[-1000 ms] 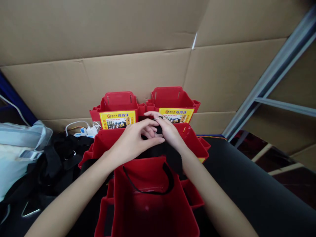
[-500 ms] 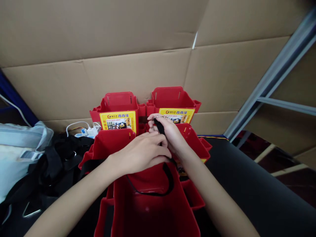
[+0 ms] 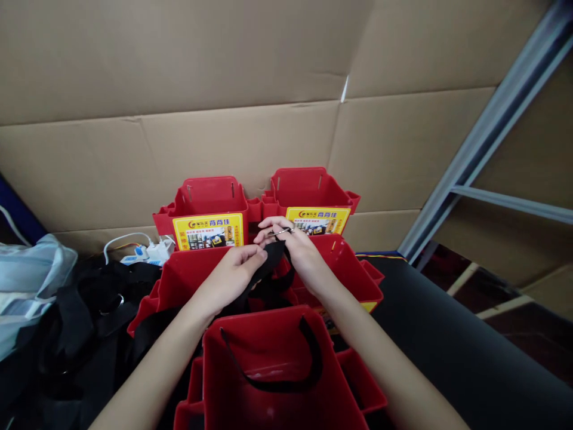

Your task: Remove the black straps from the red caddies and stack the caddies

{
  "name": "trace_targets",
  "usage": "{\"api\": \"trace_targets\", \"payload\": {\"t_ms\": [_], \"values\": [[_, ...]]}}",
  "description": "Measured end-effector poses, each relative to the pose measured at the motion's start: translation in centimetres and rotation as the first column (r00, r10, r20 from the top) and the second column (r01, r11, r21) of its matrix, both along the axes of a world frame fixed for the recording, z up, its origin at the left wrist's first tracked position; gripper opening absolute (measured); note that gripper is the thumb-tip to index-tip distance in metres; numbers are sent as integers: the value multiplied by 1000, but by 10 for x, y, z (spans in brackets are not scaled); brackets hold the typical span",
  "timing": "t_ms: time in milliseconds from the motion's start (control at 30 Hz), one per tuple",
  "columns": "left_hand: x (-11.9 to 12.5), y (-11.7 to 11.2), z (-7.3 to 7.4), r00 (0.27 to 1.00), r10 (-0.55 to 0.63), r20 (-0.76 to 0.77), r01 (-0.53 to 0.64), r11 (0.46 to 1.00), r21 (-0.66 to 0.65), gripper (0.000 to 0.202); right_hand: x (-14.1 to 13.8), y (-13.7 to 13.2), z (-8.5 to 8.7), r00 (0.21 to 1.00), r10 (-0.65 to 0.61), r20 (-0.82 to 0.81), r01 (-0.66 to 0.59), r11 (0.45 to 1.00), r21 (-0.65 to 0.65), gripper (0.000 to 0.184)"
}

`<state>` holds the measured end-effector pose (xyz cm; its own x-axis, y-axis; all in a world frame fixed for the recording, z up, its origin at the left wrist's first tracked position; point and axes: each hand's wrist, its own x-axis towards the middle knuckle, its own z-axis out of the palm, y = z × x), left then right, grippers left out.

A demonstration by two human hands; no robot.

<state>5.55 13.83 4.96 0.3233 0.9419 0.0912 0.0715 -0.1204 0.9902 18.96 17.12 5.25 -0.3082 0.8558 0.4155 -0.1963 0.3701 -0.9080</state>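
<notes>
**Both hands pinch a black strap above red bins**

A black webbing strap (image 3: 272, 258) is held up between the two hands, over the middle row of red plastic bins. The left hand (image 3: 235, 272) pinches it between thumb and forefinger, with the other fingers curled under. The right hand (image 3: 298, 251) grips the strap's upper end in its fingertips, where a small metal ring (image 3: 281, 232) shows. Below the hands the strap hangs into the gap between the bins, and its lower end is lost from sight there.

The two rear bins each carry a yellow label, the left label (image 3: 208, 231) and the right label (image 3: 317, 220). Each has a red oval logo, blue Chinese characters and a small picture strip beneath. The print is too small to read with any certainty, and the right hand's fingers cover part of the right label.

The nearest bin (image 3: 250, 394) sits right under the forearms, cut off by the bottom edge, with a loop of black cord (image 3: 308, 370) draped inside it. The left middle bin (image 3: 188, 275) and right middle bin (image 3: 353, 269) stand just behind it.

To the left lie a heap of black straps (image 3: 89, 310), a white power strip (image 3: 147, 252) with its cable, and a pale plastic bag (image 3: 27, 280) cut by the frame. A cardboard wall (image 3: 224, 137) stands behind everything. A grey metal shelf frame (image 3: 492, 125) slants at right above a black surface (image 3: 447, 334).
</notes>
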Motion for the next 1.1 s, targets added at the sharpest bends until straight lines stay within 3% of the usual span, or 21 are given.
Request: {"api": "trace_targets", "payload": {"t_ms": [167,433,600,733,867,967,1100], "values": [[-2,3,0,993,48,106,-51,998,30,28,2,0,-4,996,50,68,-53,998,36,21],[-8,3,1,995,95,9,-95,995,32,28,3,-3,-4,986,160,47,-163,985,64,34],[-5,4,-1,995,98,21,-100,991,88,29,4,0,-4,989,128,73,-137,981,141,32],[-3,4,-1,993,81,90,-95,981,167,26,3,1,-5,990,133,53,-140,978,153,28],[-1,5,-3,990,18,141,-36,991,125,21,6,0,-3,985,152,84,-164,973,163,28],[-2,5,-4,970,61,236,-80,994,73,13,8,0,-1,978,138,159,-170,963,210,30],[-6,3,0,939,69,337,-97,993,68,23,11,-3,3,968,79,237,-139,958,252,32]]}}
